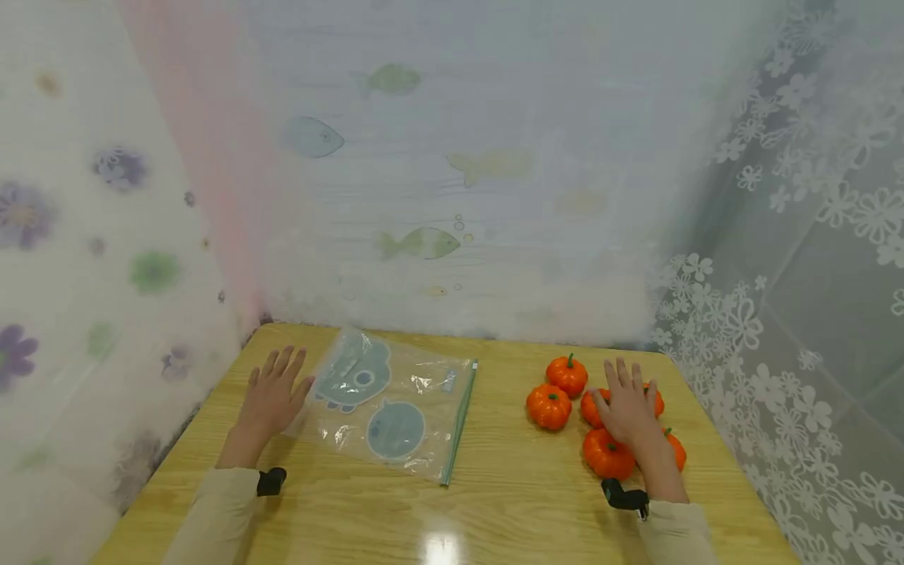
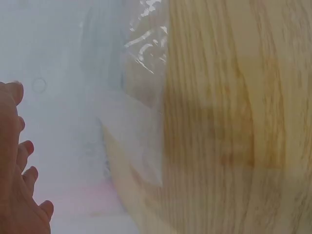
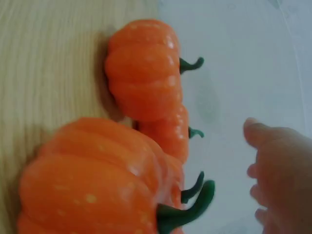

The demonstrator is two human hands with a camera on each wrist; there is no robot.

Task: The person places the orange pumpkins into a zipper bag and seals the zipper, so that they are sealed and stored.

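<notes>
My left hand [image 1: 274, 399] hovers with fingers spread beside the left edge of a clear zip bag [image 1: 441, 408] printed with blue cartoon figures, holding nothing. The bag lies flat, its green zip strip on the right. In the left wrist view, the fingers [image 2: 29, 180] are apart from the bag's clear edge [image 2: 141, 122]. My right hand [image 1: 631, 410] is held over a group of small orange pumpkins [image 1: 609, 455] with green stems, partly hiding some. The right wrist view has the hand [image 3: 282, 170] apart from the pumpkins [image 3: 146, 68], its fingers extended.
A light wooden table [image 1: 353, 518] carries everything. Two pumpkins [image 1: 548, 406] sit between the bag and the right hand. Behind the table hangs a fish-print curtain [image 1: 459, 196]. A flowered curtain [image 1: 155, 314] is on the left, and a white-flower sheer [image 1: 798, 392] on the right.
</notes>
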